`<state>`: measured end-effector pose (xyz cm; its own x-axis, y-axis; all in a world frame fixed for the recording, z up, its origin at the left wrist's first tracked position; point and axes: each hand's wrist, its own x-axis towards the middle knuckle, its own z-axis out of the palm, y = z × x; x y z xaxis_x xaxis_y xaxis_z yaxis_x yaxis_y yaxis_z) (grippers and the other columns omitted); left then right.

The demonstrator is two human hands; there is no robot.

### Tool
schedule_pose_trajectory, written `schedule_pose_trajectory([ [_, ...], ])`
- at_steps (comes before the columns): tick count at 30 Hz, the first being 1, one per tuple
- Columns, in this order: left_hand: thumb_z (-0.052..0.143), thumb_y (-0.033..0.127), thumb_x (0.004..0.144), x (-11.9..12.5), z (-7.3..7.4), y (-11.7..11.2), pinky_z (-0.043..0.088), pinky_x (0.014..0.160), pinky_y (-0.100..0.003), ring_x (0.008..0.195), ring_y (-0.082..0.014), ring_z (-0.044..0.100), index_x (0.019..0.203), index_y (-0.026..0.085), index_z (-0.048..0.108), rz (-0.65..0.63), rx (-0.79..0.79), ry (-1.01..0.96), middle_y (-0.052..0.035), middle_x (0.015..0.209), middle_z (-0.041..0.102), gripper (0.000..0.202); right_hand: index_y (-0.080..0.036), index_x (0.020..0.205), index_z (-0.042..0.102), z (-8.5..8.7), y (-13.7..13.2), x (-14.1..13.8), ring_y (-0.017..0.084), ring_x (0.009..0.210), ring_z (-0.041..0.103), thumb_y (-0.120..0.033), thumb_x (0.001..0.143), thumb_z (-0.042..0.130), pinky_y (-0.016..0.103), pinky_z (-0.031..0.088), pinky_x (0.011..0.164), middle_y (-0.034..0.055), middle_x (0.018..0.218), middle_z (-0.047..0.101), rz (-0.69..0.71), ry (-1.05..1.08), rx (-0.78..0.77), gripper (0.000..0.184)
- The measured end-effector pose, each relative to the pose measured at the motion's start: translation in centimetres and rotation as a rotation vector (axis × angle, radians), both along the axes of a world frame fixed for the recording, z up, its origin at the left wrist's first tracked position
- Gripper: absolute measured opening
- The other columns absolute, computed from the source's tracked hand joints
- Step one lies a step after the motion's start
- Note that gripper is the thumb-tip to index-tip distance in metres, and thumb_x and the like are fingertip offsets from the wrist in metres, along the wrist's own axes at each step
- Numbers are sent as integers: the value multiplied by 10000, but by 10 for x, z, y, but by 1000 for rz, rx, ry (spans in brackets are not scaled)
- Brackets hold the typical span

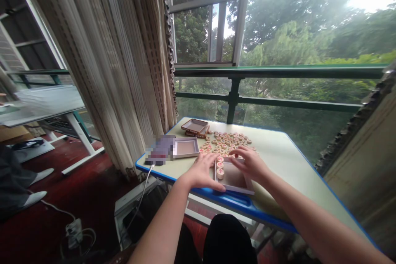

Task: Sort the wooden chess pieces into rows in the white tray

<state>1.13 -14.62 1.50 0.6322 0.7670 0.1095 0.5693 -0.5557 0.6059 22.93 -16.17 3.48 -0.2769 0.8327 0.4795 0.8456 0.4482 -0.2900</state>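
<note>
Several round wooden chess pieces [229, 139] lie scattered on the cream table with a blue rim [287, 161]. A shallow grey box tray [244, 187] sits at the near edge, with three pieces [220, 166] lined up along its left side. My left hand [202, 171] lies flat and open beside the tray's left wall, fingers stretched toward the pieces. My right hand [249, 161] hovers over the tray's far edge with fingers curled in a pinch; what it holds is hidden.
A second grey tray [185, 147] lies left of the pieces, next to a blurred-out object [161, 150] with a white cable. A brown wooden box [194, 127] sits at the far corner. Curtains hang left; a railing and window stand behind.
</note>
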Motion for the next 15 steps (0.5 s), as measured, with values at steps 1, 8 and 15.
schedule_pose_trajectory([
  [1,760,581,430,0,0,0,185,1111,-461,1368,-328,126,1416,225,274,3,-6,0,-82,1462,299,1155,-190,896,687,0,6,8,205,848,577,-341,829,498,308,440,753,82,884,640,-113,-4,3,251],
  [8,764,566,433,0,-1,1,174,1111,-479,1368,-341,114,1415,231,280,9,-14,-3,-75,1462,299,1145,-184,954,709,1,34,62,228,863,603,-282,791,464,301,427,750,122,977,639,-561,-113,-255,310],
  [15,747,587,451,0,0,0,174,1116,-458,1344,-326,184,1401,221,315,-11,18,-18,-71,1444,330,1105,-143,916,709,4,31,61,198,832,628,-217,754,496,242,434,679,100,932,697,-523,-41,-391,278],
])
